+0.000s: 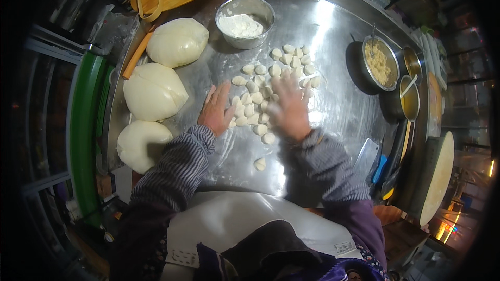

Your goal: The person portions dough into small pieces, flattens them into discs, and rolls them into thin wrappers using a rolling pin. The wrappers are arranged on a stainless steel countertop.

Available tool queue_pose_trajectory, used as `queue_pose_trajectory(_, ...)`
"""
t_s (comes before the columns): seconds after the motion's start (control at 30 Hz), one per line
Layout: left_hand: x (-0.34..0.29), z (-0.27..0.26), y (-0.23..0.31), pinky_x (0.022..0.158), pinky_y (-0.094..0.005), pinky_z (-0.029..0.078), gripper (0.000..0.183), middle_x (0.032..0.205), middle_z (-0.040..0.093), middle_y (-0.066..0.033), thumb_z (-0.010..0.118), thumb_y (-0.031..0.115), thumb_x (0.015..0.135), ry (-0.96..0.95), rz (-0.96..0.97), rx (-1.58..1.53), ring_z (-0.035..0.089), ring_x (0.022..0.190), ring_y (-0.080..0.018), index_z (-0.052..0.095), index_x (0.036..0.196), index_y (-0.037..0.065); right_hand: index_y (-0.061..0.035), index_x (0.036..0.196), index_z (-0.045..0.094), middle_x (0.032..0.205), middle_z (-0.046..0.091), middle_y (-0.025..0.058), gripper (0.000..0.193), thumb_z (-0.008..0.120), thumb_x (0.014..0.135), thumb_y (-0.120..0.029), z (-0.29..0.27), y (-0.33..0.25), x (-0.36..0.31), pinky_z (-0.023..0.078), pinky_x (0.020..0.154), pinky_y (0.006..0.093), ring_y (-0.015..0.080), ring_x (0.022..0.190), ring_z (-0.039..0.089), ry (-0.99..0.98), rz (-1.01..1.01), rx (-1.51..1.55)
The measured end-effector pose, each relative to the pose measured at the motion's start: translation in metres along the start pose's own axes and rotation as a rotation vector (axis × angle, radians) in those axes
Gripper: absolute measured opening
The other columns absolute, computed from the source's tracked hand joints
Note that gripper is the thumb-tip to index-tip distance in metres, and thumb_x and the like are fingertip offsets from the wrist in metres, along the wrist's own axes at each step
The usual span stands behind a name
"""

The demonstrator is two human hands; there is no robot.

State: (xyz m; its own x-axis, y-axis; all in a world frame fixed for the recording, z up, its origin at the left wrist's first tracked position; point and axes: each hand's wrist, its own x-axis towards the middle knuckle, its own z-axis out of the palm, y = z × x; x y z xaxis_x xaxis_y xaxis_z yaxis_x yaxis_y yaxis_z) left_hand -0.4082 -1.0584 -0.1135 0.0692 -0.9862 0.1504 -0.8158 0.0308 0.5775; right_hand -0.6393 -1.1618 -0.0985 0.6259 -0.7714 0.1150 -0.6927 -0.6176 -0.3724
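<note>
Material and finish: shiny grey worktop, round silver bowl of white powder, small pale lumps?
Shiny grey worktop: likely smooth stainless steel, given its bright streaked reflections.
Round silver bowl of white powder: metal, probably steel, satiny by its grey sheen.
Small pale lumps: apparently dough, matte, unevenly shaped, with powdery smears around them.

Metal table [338, 117], dough pieces [257, 98], dough mounds [156, 92]

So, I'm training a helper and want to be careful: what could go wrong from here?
The crowded dough pieces might stick together where they touch. The right fingers, spread over some, could squash them. The flat metal tool near the right sleeve could get bumped.
</note>
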Motion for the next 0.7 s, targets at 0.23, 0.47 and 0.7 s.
queue_pose_trajectory(0.23,0.001,0.004,-0.004,0.117,-0.0465,0.022,0.065,0.144,0.039,-0.0221,0.058,0.020,0.088,0.013,0.030,0.001,0.036,0.135,-0.0339,0.030,0.143,-0.001,-0.0149,0.147,0.036,0.156,0.021,0.0202,0.068,0.058,0.089,-0.044,-0.026,0.056,0.110,0.018,0.115,0.0575,0.0387,0.142,0.024,-0.108,0.400,0.027)
queue_pose_trajectory(0.47,-0.001,0.001,-0.002,0.117,-0.0463,0.021,0.066,0.147,0.035,-0.0200,0.060,0.022,0.088,0.005,0.016,0.029,0.033,0.137,-0.0340,0.031,0.143,0.000,-0.0189,0.146,0.035,0.159,0.020,0.0073,0.067,0.056,0.090,-0.049,-0.016,-0.020,0.036,0.011,0.115,0.0628,0.0386,0.144,0.018,-0.222,-0.182,-0.171)
queue_pose_trajectory(0.7,0.000,0.000,-0.004,0.117,-0.0465,0.020,0.065,0.147,0.036,-0.0200,0.059,0.024,0.089,-0.006,0.067,0.052,0.034,0.136,-0.0332,0.032,0.143,-0.001,-0.0180,0.146,0.038,0.157,0.024,0.0161,0.066,0.055,0.090,-0.048,-0.034,0.057,0.015,0.004,0.115,0.0622,0.0376,0.144,0.019,0.016,0.195,-0.028)
